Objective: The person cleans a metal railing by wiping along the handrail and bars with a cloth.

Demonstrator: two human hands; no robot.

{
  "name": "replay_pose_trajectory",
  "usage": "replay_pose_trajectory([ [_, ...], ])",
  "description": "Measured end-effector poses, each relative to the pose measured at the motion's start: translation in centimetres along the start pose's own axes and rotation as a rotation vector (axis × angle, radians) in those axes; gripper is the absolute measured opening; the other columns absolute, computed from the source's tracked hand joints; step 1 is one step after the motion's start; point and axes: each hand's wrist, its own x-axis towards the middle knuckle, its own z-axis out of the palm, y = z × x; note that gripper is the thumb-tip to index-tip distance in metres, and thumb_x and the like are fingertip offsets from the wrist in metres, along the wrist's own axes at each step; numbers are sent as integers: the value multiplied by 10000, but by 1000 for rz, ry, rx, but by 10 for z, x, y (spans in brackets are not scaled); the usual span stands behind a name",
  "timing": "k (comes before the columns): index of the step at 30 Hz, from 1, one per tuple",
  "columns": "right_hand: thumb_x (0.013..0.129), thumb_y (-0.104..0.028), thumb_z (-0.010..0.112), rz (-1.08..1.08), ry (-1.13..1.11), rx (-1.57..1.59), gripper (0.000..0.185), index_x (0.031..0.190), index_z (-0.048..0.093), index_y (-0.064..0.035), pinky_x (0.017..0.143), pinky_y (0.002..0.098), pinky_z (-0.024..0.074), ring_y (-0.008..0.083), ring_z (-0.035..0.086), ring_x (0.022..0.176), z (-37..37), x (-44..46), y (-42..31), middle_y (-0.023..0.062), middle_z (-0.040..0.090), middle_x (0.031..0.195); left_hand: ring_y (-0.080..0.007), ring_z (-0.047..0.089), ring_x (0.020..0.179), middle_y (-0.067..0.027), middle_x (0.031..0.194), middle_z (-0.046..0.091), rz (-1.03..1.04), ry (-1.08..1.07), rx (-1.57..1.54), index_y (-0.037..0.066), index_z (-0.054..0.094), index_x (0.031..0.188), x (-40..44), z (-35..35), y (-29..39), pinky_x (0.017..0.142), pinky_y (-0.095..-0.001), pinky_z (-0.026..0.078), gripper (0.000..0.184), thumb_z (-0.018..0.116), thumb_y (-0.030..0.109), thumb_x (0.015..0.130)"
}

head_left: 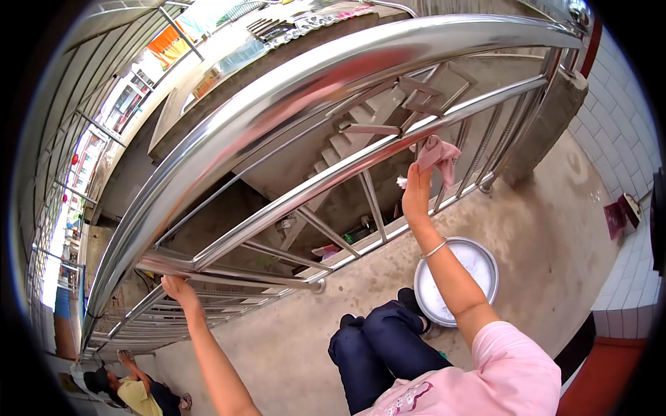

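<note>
**A cloth at the bars, a hand on the frame, a basin within reach**

The largest thing is the shiny metal railing point(277, 90), sweeping from eight o'clock over the top to one o'clock. Its middle rail point(312, 191) slants between the broad curved top rail and the thin uprights; the gaps between bars seem to call for something soft and foldable.

Beyond it, towards twelve, concrete stairs point(340, 149) show through the openings. A tiled wall point(617, 125) stands at two o'clock, to one side of the work. The person's dark-trousered legs point(388, 340) are between five and six, bent close to the railing, which likely brings the lower bars within arm's reach.

Another person point(139, 396) is low down between seven and eight o'clock, well apart.

The round basin point(494, 272) sits flat on the floor at four o'clock, just beside the legs and partly under the right forearm. It holds something pale, perhaps sudsy water; the spot looks chosen for a short reach.

The pink cloth point(438, 158) is at two o'clock, bunched by the uprights just under the middle rail. The right hand point(416, 197), at three o'clock, pinches it with raised fingers, probably to fit around narrow metal.

The left hand point(182, 286), at eight o'clock, is curled on the frame near a rail junction, apparently for balance. Smallest is the bracelet point(433, 247) on the right wrist.
</note>
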Motion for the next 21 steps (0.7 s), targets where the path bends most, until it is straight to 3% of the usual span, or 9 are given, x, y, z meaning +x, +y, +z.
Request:
replay_pose_trajectory([
  [2, 1041, -298, 367, -550, 108, -450, 568, 1429, 249, 98, 1148, 402, 163, 381, 289, 1368, 8, -8, 5, 281, 268, 1478, -397, 406, 1106, -218, 1153, 480, 28, -21, 12, -21, 510, 1061, 3, 0, -10, 1020, -486, 257, 397, 302, 316, 1038],
  [5, 1042, -288, 366, -619, 191, -453, 566, 1444, 228, 85, 1143, 421, 176, 407, 302, 1354, 34, -28, 3, 275, 294, 1469, -380, 419, 1021, -203, 1058, 492, 128, -35, 65, -13, 510, 954, 5, -1, -6, 937, -467, 295, 381, 305, 298, 1037],
  [6, 1042, -278, 365, -588, 5, -509, 557, 1442, 223, 83, 1131, 423, 192, 411, 309, 1343, 35, -29, 58, 270, 307, 1457, -351, 432, 960, -175, 1004, 484, 194, -22, 104, -6, 507, 922, 5, -1, -6, 878, -440, 320, 393, 307, 312, 1040],
  [7, 1041, -273, 369, -534, -177, -371, 560, 1439, 221, 92, 1126, 422, 201, 420, 308, 1339, 52, -44, 51, 279, 312, 1445, -323, 445, 900, -147, 950, 477, 259, -11, 146, 0, 504, 890, 4, -2, -3, 819, -413, 344, 408, 309, 325, 1043],
  [9, 1041, -268, 367, -522, -134, -334, 556, 1445, 221, 84, 1130, 417, 197, 408, 305, 1347, 73, -65, 28, 267, 314, 1452, -347, 428, 874, -158, 925, 500, 305, 45, 130, 9, 498, 851, 0, 1, 9, 788, -452, 322, 408, 290, 302, 1044],
  [12, 1040, -254, 363, -496, 6, -248, 547, 1465, 223, 60, 1144, 400, 186, 371, 298, 1373, 93, -86, -2, 233, 319, 1473, -356, 472, 903, -132, 853, 550, 297, 20, 145, 39, 482, 853, -3, 0, 27, 1005, -473, 296, 310, 282, 211, 1015],
  [13, 1040, -254, 363, -498, 3, -251, 547, 1465, 223, 60, 1144, 400, 186, 371, 298, 1373, 94, -95, -2, 233, 319, 1473, -356, 472, 903, -132, 853, 550, 292, 20, 143, 39, 482, 853, -2, 1, 26, 1005, -473, 296, 310, 282, 211, 1015],
  [18, 1039, -263, 366, 8, -528, 25, 524, 1467, 277, 26, 1135, 350, 216, 295, 299, 1391, 89, -134, 5, 187, 346, 1489, -346, 504, 989, -110, 924, 598, 317, 11, 175, 51, 545, 965, 0, 3, 25, 1069, -477, 267, 331, 276, 234, 1026],
  [21, 1038, -264, 369, -82, -517, 29, 516, 1461, 293, 23, 1126, 350, 234, 284, 322, 1380, 78, -132, -3, 182, 368, 1477, -347, 525, 982, -106, 916, 612, 300, -34, 201, 55, 561, 957, 2, -2, 30, 1044, -479, 293, 365, 267, 257, 1030],
])
